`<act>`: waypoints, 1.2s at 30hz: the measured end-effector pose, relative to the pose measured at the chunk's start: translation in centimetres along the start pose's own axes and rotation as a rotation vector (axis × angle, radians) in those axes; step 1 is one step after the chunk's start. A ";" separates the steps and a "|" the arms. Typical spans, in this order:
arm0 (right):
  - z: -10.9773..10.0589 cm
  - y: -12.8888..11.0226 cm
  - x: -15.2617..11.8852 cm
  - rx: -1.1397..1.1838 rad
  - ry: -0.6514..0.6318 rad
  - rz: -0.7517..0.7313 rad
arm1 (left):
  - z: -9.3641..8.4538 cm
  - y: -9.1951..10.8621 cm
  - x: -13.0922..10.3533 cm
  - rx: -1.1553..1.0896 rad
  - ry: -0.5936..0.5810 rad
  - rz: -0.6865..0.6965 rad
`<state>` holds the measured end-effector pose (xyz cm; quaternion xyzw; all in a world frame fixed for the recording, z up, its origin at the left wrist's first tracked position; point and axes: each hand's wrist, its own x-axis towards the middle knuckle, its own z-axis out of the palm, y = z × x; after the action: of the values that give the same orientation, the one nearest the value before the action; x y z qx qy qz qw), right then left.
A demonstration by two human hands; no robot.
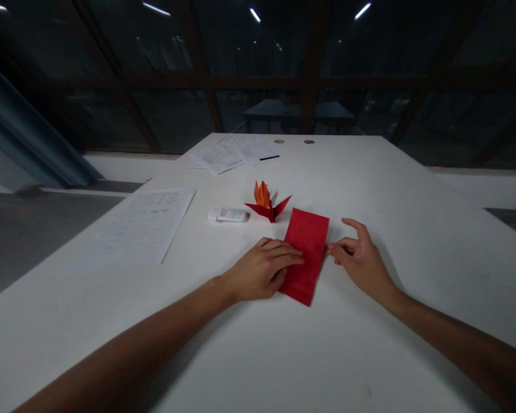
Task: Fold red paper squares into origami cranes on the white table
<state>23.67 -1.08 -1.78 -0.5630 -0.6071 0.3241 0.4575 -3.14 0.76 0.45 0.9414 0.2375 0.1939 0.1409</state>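
Note:
A folded sheet of red paper point(308, 238), now a tall rectangle, lies slightly slanted on the white table. My left hand point(269, 267) rests over its left edge, fingers stretched out flat on the paper. Just beyond the paper's right edge is my right hand point(359, 261), its index finger raised and apart while the thumb and another finger come close together by the edge. Whether those fingertips touch the paper is hard to tell. Behind the sheet stand a red origami crane point(272, 213) and an orange folded paper piece point(262, 194).
A white handheld device point(228, 215) with small print lies left of the crane. Printed sheets point(144, 223) cover part of the table's left side, with more papers point(223, 156) and a dark pen-like strip point(269, 158) farther back. Dark windows point(258, 57) rise beyond the table.

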 end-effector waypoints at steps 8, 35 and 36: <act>-0.6 0.2 0.8 -0.151 0.014 -0.147 | -0.6 -0.8 -0.1 -0.120 -0.083 0.027; -1.3 -1.0 -0.1 -0.454 -0.398 -0.747 | -1.5 -0.3 -0.3 0.070 -0.079 0.101; -1.3 -1.1 -0.1 -0.449 -0.418 -0.745 | -1.4 -0.1 -0.3 0.065 -0.070 0.093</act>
<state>24.42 -1.52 -0.34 -0.3149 -0.9014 0.1054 0.2779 -4.05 0.94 1.60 0.9617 0.1946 0.1594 0.1092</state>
